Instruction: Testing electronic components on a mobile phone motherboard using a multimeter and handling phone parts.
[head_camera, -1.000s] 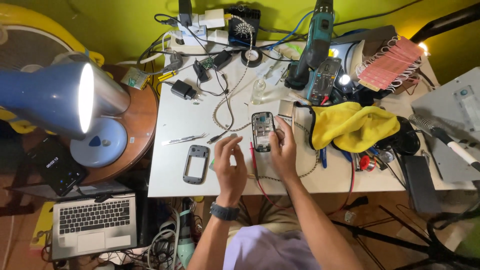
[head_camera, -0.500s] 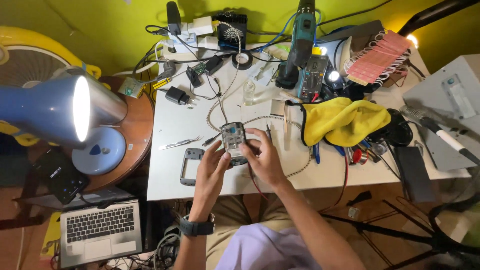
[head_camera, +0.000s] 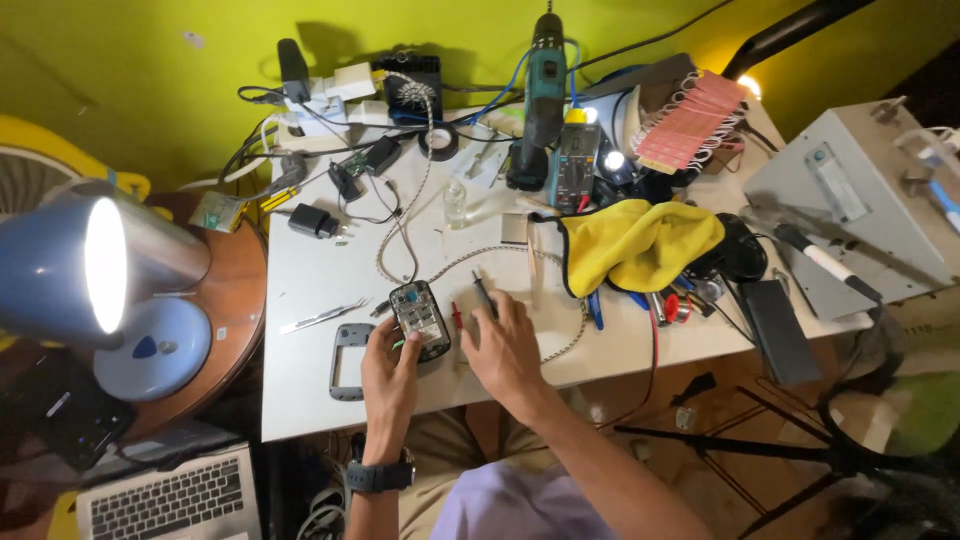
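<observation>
the left hand (head_camera: 388, 372) is holding an opened phone (head_camera: 420, 319) by its lower edge, with the thumb and fingers pinching its sides, so this grip is pressed together on the phone. the phone is lying with its bare insides facing up, near the front of the white worktop (head_camera: 310, 270), just beside a grey phone frame (head_camera: 350, 361) resting flat to its left. the right hand (head_camera: 503, 350) is lying over a thin dark probe (head_camera: 483, 294), its fingers partly curled around the tool's lower end; the tip is sticking out above the fingers and pointing away from the person. a red-tipped lead (head_camera: 456, 316) is sitting between the phone and the right hand. tweezers (head_camera: 322, 317) are lying well to the left, and a braided cable (head_camera: 405, 215) is running from the phone area up toward the clutter at the back. a yellow cloth (head_camera: 635, 240) is bunched to the right.

judging from this, the main risk is slipping: the phone is being held only at one end, so a push from the probe could be tilting or sliding it off toward the frame. the probe's sharp tip could be scratching the exposed board, and the cable looping close by could be snagging a wrist and dragging small parts off the worktop.
</observation>
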